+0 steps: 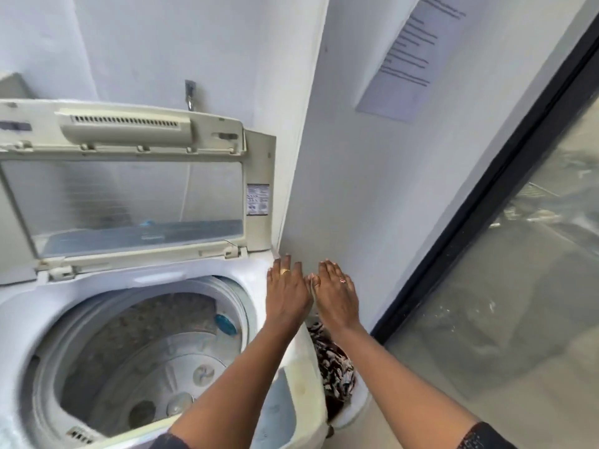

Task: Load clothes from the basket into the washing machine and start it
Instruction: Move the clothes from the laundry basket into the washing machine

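Washing machine (97, 288): lid (129, 196) propped upright, drum (146, 351) bare, so ready for loading. Basket (358, 411) of dark patterned clothes (334, 361): on floor between machine and wall, within reach. Left hand (287, 286), right hand (335, 294): fingers straight, holding nothing, poised over the machine's right edge, apparently to reach down.

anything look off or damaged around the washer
Nothing spilled or broken. Only wear: a yellowish stain on the front right corner of the washer and a yellowed lid frame. The drum is empty; clothes sit in the basket beside it.
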`<state>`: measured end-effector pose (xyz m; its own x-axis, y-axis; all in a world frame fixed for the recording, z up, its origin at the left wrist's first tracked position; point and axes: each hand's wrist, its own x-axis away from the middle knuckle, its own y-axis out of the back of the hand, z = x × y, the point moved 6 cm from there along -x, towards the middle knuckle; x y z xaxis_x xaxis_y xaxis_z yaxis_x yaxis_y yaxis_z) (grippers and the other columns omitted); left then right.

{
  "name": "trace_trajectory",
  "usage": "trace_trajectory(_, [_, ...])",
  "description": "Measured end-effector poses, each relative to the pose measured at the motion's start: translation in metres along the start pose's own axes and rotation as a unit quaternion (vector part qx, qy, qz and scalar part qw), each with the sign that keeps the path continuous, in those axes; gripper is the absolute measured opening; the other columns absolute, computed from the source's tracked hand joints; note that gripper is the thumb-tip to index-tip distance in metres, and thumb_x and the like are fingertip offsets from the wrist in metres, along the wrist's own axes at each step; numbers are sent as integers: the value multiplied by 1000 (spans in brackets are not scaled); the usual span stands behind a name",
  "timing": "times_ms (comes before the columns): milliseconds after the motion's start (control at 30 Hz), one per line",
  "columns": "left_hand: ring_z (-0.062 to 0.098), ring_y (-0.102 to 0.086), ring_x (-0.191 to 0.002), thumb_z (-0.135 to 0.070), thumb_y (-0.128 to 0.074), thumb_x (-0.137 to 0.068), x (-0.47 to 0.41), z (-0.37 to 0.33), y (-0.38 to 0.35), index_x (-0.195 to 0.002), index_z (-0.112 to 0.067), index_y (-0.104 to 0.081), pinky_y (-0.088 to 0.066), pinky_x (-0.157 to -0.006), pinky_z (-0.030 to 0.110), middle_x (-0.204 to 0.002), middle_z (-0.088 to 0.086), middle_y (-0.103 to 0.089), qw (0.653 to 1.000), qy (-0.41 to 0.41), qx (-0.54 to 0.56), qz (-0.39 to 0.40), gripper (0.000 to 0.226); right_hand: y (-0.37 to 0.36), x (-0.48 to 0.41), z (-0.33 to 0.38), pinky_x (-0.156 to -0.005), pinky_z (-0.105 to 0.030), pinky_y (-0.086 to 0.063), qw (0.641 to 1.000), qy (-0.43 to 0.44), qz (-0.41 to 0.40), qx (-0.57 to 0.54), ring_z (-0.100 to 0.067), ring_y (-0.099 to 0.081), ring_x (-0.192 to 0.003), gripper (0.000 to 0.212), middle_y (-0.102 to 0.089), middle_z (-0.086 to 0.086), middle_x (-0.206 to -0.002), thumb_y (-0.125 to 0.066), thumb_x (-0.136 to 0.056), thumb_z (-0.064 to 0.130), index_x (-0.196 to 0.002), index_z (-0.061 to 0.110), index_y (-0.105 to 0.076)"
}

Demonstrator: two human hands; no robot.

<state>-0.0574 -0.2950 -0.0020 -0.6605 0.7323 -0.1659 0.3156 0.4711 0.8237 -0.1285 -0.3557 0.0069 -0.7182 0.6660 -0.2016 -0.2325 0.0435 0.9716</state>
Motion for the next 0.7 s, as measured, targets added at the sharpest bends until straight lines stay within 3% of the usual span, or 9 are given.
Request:
trace_trajectory(67, [32, -23, -142, -31, -27, -99, -2, -26, -32, -138, -5, -42, -17, -119, 42, -150, 18, -31, 999, 22, 45, 7, 49, -6, 0, -36, -105, -38, -36, 1000, 0, -11, -5, -25, -49, -128, 41, -53, -12, -137, -31, -102, 27, -135, 5, -44])
trace_trajectory(133, [34, -31, -137, -30, -23, -94, -2, -50, -65, -132, 0, -48, -24, -116, 41, -144, 22, -39, 994, 51, 93, 21, 54, -18, 1, -73, -89, -39, -45, 999, -18, -7, -32, -29, -62, -108, 33, -66, -11, -115, -33, -101, 28, -119, 9, -52])
trace_trajectory(200, [33, -38, -132, -25, -28, -98, -2, -68, -106, -127, 1, -52, -29, -113, 37, -139, 21, -46, 986, 94, 135, 20, 46, -44, 2, -113, -79, -39, -47, 998, -38, 23, -51, -32, -65, -97, 29, -70, -10, -101, -32, -101, 30, -107, 12, -53])
trace_trajectory(300, [29, -58, -112, -19, -42, -95, 1, -71, -160, -108, -1, -63, -39, -98, 27, -115, 13, -62, 972, 171, 155, -37, 31, -92, 0, -160, -80, -38, -47, 994, -52, 87, -50, -32, -64, -99, 31, -70, -11, -103, -30, -101, 33, -109, 14, -53])
trace_trajectory(433, [24, -48, -124, -22, -37, -98, 19, -40, -267, -125, -6, -52, -32, -106, 29, -130, 11, -56, 940, 296, 156, 69, 35, -169, 2, -200, -80, -36, -48, 987, -32, 154, -38, -30, -65, -100, 36, -70, -11, -107, -33, -100, 39, -117, 15, -54])
trace_trajectory(533, [25, -44, -129, -10, -37, -94, 31, -7, -325, -133, -5, -45, -31, -109, 30, -137, 13, -49, 923, 347, 126, 111, 40, -227, 7, -217, -84, -34, -47, 976, -26, 213, -43, -27, -64, -103, 36, -69, -7, -109, -37, -98, 40, -113, 17, -59])
trace_trajectory(700, [26, -44, -129, -9, -40, -92, 50, 46, -396, -139, -7, -40, -37, -107, 32, -139, 12, -48, 892, 411, 91, 165, 47, -320, 15, -233, -87, -34, -48, 954, -5, 297, -40, -26, -64, -100, 29, -69, -7, -106, -44, -97, 34, -107, 15, -64])
